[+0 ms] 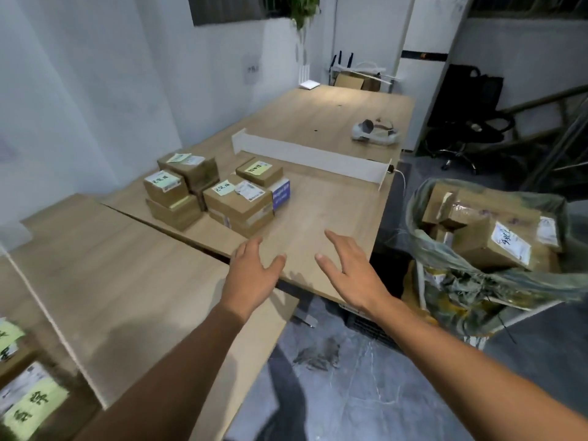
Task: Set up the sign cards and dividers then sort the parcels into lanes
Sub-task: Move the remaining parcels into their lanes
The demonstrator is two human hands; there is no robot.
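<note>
Several brown cardboard parcels (222,190) with yellow and white labels are stacked on the wooden table (334,211). Behind them a long white divider (311,155) stands upright across the table. A second, clear divider (57,326) stands on the near table at the left, with more labelled parcels (28,399) beside it at the bottom left corner. My left hand (254,272) and my right hand (346,268) hover over the table's near edge, both with fingers spread and holding nothing.
A bin lined with a plastic bag (490,237) holds more parcels to the right of the table. A white headset-like device (375,130) lies at the far right of the table. A black office chair (467,122) stands behind. A gap separates the two tables.
</note>
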